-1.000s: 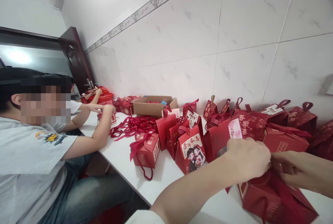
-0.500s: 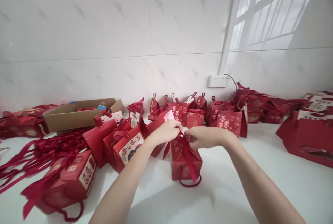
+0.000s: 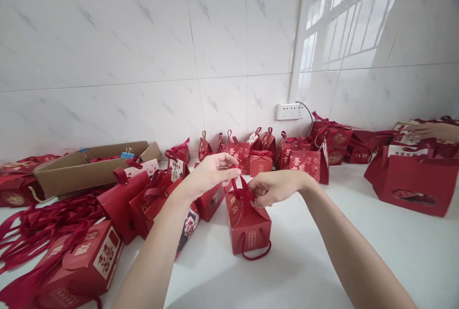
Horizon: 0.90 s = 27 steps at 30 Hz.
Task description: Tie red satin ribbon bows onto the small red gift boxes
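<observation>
A small red gift box [image 3: 251, 231] with gold lettering and a cord handle stands upright on the white table in front of me. A dark red ribbon [image 3: 245, 197] rises from its top. My left hand [image 3: 214, 174] is above the box's left side, pinching one part of the ribbon between thumb and fingers. My right hand [image 3: 273, 187] is closed on another part of the ribbon, low over the right of the lid. Its curled fingers partly hide the ribbon there.
To the left are a larger red box [image 3: 84, 266], a heap of loose ribbons [image 3: 53, 223] and a cardboard tray [image 3: 89, 171]. Several small boxes line the tiled wall below a socket strip [image 3: 289, 111]. Far right, another person's hand [image 3: 435, 132] is over a red box [image 3: 416, 180].
My left hand has lifted slightly and moved left, drawing ribbon upward. The ribbon tail that hung down the box's front is now up by my hands. Another person's hand has appeared at right.
</observation>
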Motion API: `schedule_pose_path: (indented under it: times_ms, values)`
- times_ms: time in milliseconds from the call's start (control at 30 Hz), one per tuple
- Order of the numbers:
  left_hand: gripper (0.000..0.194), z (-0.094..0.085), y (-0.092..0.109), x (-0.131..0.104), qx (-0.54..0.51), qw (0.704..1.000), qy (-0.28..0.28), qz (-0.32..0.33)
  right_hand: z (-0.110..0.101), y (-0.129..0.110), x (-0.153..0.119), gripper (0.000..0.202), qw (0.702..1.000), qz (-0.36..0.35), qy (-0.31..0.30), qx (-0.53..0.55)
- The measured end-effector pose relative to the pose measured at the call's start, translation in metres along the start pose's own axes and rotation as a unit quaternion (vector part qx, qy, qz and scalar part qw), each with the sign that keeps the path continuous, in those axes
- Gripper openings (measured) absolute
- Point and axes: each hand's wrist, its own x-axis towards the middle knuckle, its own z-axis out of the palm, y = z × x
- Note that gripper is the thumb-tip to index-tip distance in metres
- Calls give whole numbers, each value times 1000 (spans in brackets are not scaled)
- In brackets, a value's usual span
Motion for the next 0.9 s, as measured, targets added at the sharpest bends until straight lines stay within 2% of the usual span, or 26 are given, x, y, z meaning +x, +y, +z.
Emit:
schedule_pose_path:
  times_ms: [100, 200, 300, 433, 567, 700, 767, 833, 900]
  values:
    - [29, -3, -1, 0, 72, 996, 49, 2, -5, 7, -6, 16, 997, -40, 7, 63]
    - [25, -3, -1, 1, 169, 978, 114, 35, -7, 12, -12, 21, 985, -92, 38, 138]
    - [13, -2, -3, 2, 258, 952, 154, 59, -8, 12, -17, 23, 964, -149, 88, 203]
    - [14, -6, -9, 5, 279, 936, 207, 63, -8, 5, -19, 25, 949, -156, 179, 206]
    - [14, -11, -12, 7, 243, 928, 268, 91, -6, -6, -17, 27, 932, -139, 256, 216]
    - [13, -12, -8, 6, 208, 925, 301, 102, -3, -12, -14, 24, 906, -130, 312, 254]
    - [21, -10, -6, 7, 129, 943, 288, 101, -2, -12, -11, 23, 888, -142, 343, 271]
    - [26, -6, -6, 8, -7, 960, 259, 105, -1, -11, -8, 23, 869, -170, 366, 287]
    - [27, -1, -5, 10, -132, 958, 228, 113, 0, -11, -5, 23, 853, -198, 382, 297]
